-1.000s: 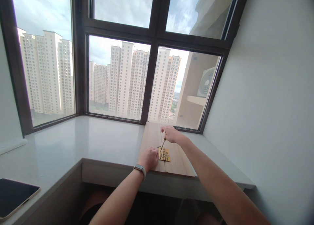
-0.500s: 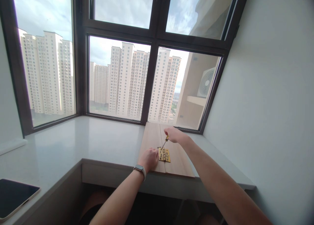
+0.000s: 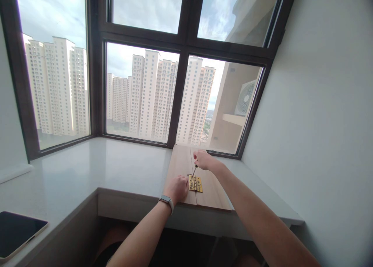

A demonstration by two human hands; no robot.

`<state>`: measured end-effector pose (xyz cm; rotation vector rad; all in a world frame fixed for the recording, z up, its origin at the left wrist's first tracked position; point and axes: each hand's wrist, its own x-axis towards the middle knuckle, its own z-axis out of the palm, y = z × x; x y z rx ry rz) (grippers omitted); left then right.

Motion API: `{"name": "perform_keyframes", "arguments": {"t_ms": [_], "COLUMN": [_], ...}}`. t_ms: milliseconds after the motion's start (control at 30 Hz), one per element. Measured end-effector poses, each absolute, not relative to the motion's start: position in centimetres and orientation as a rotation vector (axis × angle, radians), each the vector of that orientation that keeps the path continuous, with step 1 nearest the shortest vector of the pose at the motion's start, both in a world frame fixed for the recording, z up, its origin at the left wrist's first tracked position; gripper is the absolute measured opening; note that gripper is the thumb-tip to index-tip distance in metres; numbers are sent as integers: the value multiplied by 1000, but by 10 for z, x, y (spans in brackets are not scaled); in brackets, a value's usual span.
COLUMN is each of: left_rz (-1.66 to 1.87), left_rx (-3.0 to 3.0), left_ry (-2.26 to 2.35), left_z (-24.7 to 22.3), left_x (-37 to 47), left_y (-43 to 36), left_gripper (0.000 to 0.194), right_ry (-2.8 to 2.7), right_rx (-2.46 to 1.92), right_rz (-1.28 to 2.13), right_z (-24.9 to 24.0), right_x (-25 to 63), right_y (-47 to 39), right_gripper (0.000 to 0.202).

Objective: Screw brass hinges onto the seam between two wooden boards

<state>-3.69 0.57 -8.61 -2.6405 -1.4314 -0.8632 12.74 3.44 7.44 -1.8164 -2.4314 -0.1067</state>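
Note:
A gold-coloured hinge with dark markings lies flat across the seam of two wooden boards. My right hand is closed around the handle of a screwdriver above the hinge. The shaft slants down to the left and its tip meets the hinge's upper left part. My left hand, with a watch on the wrist, rests on the left board against the hinge's left edge. Its fingers are curled, and what they grip, if anything, is hidden. A small dark piece lies at the hinge's top left corner.
The boards lie on a white windowsill counter that wraps round to the left. A tablet sits at the lower left. Dark-framed windows stand behind, and a white wall rises at the right.
My right hand has shifted slightly left and turned on the screwdriver; its yellow handle, seen before, is now mostly covered. My left hand and the hinge have stayed put.

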Motion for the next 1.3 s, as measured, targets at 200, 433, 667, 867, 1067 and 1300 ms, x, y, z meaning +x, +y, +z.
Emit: {"name": "perform_keyframes", "arguments": {"t_ms": [200, 433, 667, 867, 1067, 1300], "left_rz": [-858, -880, -893, -878, -888, -894], "left_rx": [-2649, -2647, -2639, -2635, -2645, -2637], "left_ry": [-1425, -1418, -1406, -1402, -1385, -1392], "left_z": [-87, -87, -90, -90, -92, -93], "left_x": [-38, -38, -38, -38, -38, -38], "left_y": [6, 6, 8, 10, 10, 11], "left_gripper": [30, 31, 30, 30, 32, 32], "right_ry": [-2375, -2425, -2460, -2405, -2435, -2422], "right_rx": [-1826, -1828, -1854, -1932, -1938, -1846], "right_rz": [-70, -74, 5, -107, -128, -47], "right_z": [76, 74, 74, 79, 80, 75], "right_x": [126, 130, 128, 124, 126, 126], "right_y": [38, 38, 38, 31, 31, 36], "right_gripper": [32, 9, 11, 35, 18, 25]}}
